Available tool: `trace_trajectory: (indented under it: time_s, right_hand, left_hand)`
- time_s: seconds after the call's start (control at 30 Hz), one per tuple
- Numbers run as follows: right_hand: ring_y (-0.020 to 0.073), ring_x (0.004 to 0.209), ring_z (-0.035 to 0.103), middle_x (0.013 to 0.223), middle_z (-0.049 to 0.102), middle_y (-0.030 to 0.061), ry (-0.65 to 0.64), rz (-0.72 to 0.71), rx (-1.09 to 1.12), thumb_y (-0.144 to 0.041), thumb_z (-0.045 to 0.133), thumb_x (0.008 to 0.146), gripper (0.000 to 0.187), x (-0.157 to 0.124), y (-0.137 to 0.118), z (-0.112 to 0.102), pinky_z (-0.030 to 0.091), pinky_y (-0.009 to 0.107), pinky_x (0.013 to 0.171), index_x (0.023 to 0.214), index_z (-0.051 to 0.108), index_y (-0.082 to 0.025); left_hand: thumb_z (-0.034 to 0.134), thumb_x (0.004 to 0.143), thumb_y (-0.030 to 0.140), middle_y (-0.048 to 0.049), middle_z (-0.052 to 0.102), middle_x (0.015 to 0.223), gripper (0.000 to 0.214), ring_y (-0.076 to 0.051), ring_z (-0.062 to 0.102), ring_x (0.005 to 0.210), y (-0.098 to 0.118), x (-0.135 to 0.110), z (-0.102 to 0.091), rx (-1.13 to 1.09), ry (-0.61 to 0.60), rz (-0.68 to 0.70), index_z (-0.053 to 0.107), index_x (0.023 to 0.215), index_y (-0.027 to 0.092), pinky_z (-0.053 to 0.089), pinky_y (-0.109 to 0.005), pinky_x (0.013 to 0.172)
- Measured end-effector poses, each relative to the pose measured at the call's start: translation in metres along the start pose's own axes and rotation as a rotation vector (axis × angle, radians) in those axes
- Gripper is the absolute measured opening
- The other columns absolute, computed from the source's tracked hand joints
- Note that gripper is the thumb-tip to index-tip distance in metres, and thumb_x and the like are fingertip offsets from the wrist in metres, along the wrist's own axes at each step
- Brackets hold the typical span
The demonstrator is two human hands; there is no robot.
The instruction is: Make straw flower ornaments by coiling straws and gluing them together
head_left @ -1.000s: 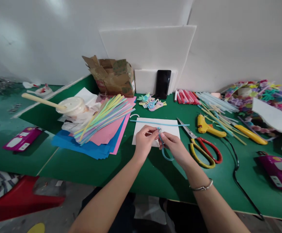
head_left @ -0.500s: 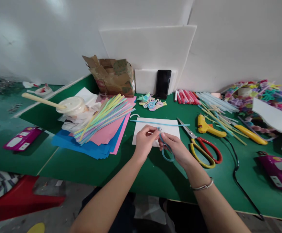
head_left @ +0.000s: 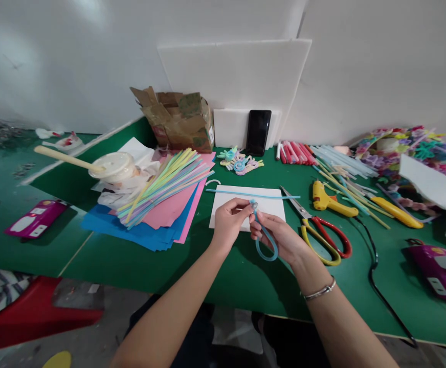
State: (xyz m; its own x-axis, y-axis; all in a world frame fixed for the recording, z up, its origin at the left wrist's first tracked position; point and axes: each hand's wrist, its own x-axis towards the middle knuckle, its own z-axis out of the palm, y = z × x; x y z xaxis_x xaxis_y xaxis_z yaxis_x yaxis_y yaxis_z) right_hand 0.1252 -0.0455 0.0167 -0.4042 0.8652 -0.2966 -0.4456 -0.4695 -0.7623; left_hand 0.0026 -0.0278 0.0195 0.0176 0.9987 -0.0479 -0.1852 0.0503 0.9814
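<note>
A light-blue pipe cleaner (head_left: 268,255), bent into a loop, is held between my two hands over the front of a white sheet (head_left: 230,204). My left hand (head_left: 228,220) pinches its upper end with thumb and forefinger. My right hand (head_left: 279,232) is closed on it just below, and the loop hangs down beneath those fingers. Behind my hands a straight light-blue pipe cleaner (head_left: 253,194) lies across the sheet. Scissors with one yellow and one red handle (head_left: 320,237) rest right of my right hand. A small pile of curled pastel pieces (head_left: 240,162) sits farther back.
Pastel strips (head_left: 165,184) lie on coloured paper (head_left: 131,232) at left, near a tub with a stick (head_left: 113,166) and a cardboard box (head_left: 180,122). At right are a yellow glue gun (head_left: 332,202) with its cord, a yellow-handled cutter (head_left: 399,213) and a phone (head_left: 259,133) propped behind.
The hanging loop has shifted slightly down and right, and it looks longer. Both hands keep hold of the pipe cleaner and have moved only a little.
</note>
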Motion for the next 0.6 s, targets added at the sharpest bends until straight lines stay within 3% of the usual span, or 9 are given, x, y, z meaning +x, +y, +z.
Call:
trace_trajectory:
  time_s: [0.27,0.43,0.6]
  right_hand:
    - [0.0075,0.055,0.043,0.059,0.045,-0.0044,-0.004,-0.003,-0.019,-0.043,0.071,0.067,0.028,0.0005,0.0004,-0.0002,0.040,0.023,0.058,0.070,0.063,-0.016]
    - [0.0080,0.056,0.044,0.058,0.045,-0.0041,-0.011,-0.008,-0.049,-0.043,0.071,0.068,0.028,0.0011,0.0002,-0.0020,0.040,0.023,0.059,0.067,0.061,-0.016]
    - [0.0087,0.056,0.046,0.058,0.046,-0.0042,-0.044,0.021,-0.056,-0.046,0.068,0.070,0.030,0.0015,0.0024,-0.0025,0.040,0.024,0.059,0.070,0.060,-0.017]
  left_hand:
    - [0.071,0.063,0.037,0.0045,0.054,0.046,0.024,-0.011,0.054,0.041,0.0018,-0.0016,0.0009,0.006,0.003,-0.015,0.061,0.067,0.016,0.043,-0.022,0.040]
    - [0.068,0.067,0.041,0.0031,0.055,0.047,0.025,-0.013,0.054,0.039,0.0031,-0.0005,-0.0015,-0.002,-0.089,-0.047,0.064,0.072,0.017,0.043,-0.023,0.035]
    - [0.069,0.067,0.034,0.0025,0.056,0.047,0.019,-0.012,0.055,0.043,0.0035,0.0026,-0.0040,-0.002,-0.041,-0.006,0.064,0.067,0.016,0.046,-0.024,0.046]
